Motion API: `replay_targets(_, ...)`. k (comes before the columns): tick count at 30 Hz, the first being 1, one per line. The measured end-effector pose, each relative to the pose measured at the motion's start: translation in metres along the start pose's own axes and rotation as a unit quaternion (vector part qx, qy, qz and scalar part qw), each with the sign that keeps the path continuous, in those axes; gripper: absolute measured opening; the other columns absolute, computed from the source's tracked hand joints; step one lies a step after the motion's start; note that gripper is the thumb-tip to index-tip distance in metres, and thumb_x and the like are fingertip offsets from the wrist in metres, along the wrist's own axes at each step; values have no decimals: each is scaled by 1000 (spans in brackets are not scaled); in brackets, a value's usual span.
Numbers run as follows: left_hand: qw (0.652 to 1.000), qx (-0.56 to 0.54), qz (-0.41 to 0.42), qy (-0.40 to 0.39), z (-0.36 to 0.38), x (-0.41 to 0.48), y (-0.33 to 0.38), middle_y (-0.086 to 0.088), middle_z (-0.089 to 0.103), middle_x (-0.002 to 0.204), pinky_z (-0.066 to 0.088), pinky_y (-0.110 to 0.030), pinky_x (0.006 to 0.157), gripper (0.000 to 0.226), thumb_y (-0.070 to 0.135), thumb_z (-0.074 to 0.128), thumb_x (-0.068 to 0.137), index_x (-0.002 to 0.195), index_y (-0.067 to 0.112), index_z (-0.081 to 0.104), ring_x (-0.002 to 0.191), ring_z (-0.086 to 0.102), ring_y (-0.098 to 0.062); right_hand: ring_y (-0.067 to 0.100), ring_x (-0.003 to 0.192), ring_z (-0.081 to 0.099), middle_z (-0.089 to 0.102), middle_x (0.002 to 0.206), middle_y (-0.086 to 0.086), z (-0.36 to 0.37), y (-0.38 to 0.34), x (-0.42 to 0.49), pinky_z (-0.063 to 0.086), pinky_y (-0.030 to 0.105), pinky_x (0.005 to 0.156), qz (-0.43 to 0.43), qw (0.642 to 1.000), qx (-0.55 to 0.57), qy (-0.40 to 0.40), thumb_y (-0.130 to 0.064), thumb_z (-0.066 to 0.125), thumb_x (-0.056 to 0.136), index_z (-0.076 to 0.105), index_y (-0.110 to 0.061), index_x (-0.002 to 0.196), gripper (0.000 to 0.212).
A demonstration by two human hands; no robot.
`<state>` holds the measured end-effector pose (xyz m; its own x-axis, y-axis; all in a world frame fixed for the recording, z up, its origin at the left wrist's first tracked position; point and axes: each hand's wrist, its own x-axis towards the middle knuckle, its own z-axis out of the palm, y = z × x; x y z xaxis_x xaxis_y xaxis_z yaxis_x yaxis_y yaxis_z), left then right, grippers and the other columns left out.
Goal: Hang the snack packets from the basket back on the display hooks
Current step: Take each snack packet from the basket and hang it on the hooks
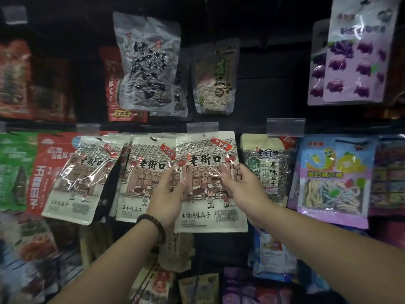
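Observation:
A cream sunflower-seed packet [208, 207] with black lettering and a cartoon shop scene is held upright against the display, its top edge just under a clear price-tag holder [202, 127]. My left hand [168, 194] grips its left edge, thumb on the front. On the right edge my right hand [241, 189] does the same, thumb on the front too. Two matching packets hang to the left: one straight [140, 189], one tilted [81, 181]. The hook behind the held packet is hidden. No basket is in view.
A dark display wall carries rows of hanging snacks: a grey seed packet [149, 62] and a smaller green-lettered one [214, 80] above, purple packets [355, 55] top right, a seed packet [266, 170] and a candy bag [335, 181] on the right, red and green bags [43, 170] on the left.

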<state>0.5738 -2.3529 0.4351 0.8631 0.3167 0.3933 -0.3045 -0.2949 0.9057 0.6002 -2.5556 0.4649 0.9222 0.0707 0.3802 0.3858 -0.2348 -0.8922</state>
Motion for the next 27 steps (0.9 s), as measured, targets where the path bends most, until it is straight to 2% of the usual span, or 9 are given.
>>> replay_targets(2, 1000, -2, -8, 3, -2, 1, 3, 3, 80, 92, 47, -36, 62, 54, 32, 52, 110, 150, 60, 29, 68, 51, -20, 21, 151, 44, 35, 169, -10, 0, 2, 5, 52, 27, 98, 13, 1000, 8, 2, -34, 63, 108, 22, -26, 170, 75)
replay_targets(4, 1000, 2, -13, -1, -1, 1, 4, 5, 81, 100, 54, -40, 72, 54, 32, 52, 110, 150, 60, 29, 75, 64, -26, 14, 139, 51, 42, 154, -17, -1, 2, 9, 55, 19, 82, 18, 1000, 13, -9, -29, 60, 110, 26, -23, 169, 69)
replay_targets(7, 999, 47, -15, -8, 2, 1, 15, 0, 63, 143, 53, -56, 103, 56, 33, 51, 109, 162, 37, 32, 125, 62, -44, 18, 129, 59, 49, 160, -3, -1, 4, 18, 54, 20, 70, 34, 999, 0, -18, -28, 60, 110, 31, -18, 167, 64)
replay_targets(10, 997, 79, -17, -5, 11, 8, 23, -4, 51, 143, 60, -50, 92, 61, 28, 58, 106, 162, 29, 34, 106, 65, -26, 27, 144, 49, 41, 169, 9, 2, 4, 27, 44, 49, 116, 42, 999, -7, 9, -33, 59, 110, 28, -13, 168, 69)
replay_targets(12, 994, 105, -28, 2, 18, 10, 30, 1, 43, 151, 63, -43, 88, 70, 37, 64, 101, 162, 31, 32, 121, 63, -28, 33, 156, 38, 36, 172, 8, 4, 5, 33, 34, 52, 124, 49, 999, -3, 22, -41, 58, 110, 25, -14, 169, 73)
replay_targets(15, 991, 119, -57, 3, 33, 10, 31, 14, 40, 139, 59, -21, 83, 82, 36, 66, 98, 165, 33, 19, 101, 61, -10, 33, 151, 45, 45, 166, 5, 9, 12, 38, 39, 56, 123, 57, 998, -3, 39, -46, 57, 109, 34, -16, 165, 68)
replay_targets(17, 989, 133, -66, 2, 44, 4, 26, 5, 49, 134, 64, -27, 78, 96, 21, 68, 96, 165, 30, 2, 91, 65, -13, 32, 145, 52, 55, 157, 3, 14, 21, 44, 44, 55, 119, 50, 998, -8, 37, -43, 57, 110, 45, -18, 157, 56)
replay_targets(20, 979, 192, -50, 35, 54, 4, 13, -17, 41, 147, 55, -50, 102, 101, 24, 74, 87, 155, 41, 1, 115, 60, -36, 34, 151, 46, 47, 165, 6, 23, 24, 50, 39, 52, 121, 47, 996, -28, 73, -40, 55, 111, 35, -16, 166, 63)
replay_targets(27, 964, 256, -38, -60, 64, -4, -14, -7, 11, 169, 47, -40, 112, 90, 27, 71, 91, 163, 35, 17, 134, 54, -34, 35, 117, 67, 66, 133, 12, 26, 41, 63, 56, 53, 102, 75, 990, -115, 44, -66, 43, 106, 42, -10, 153, 73)
